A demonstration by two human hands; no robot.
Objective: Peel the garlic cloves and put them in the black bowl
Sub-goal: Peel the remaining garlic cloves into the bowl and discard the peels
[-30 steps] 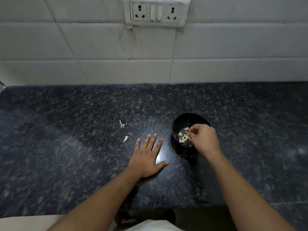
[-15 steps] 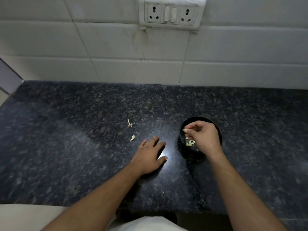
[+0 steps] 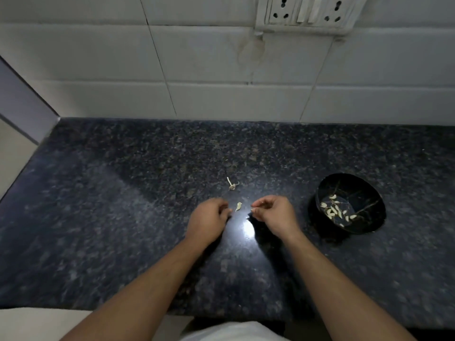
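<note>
We see both hands low over the dark granite bench, facing each other across one small pale garlic clove (image 3: 238,206) that lies on the stone between them. Left hand (image 3: 209,219): fingers curled under, tips just beside the clove; whether they pinch anything we cannot tell. Right hand (image 3: 272,214): fingers curled, thumb and forefinger drawn together near the clove; a sliver of skin may sit between them, too small to confirm. We judge the hands are set this way to take up the clove for peeling. Black bowl (image 3: 369,225) stands to the right, well apart from the hands, with several pale peeled cloves (image 3: 332,211) in its bottom, kept within reach of the right hand for dropping. A dry stem scrap (image 3: 231,184) lies beyond the clove, likely discarded waste. Task seems nearly complete.
</note>
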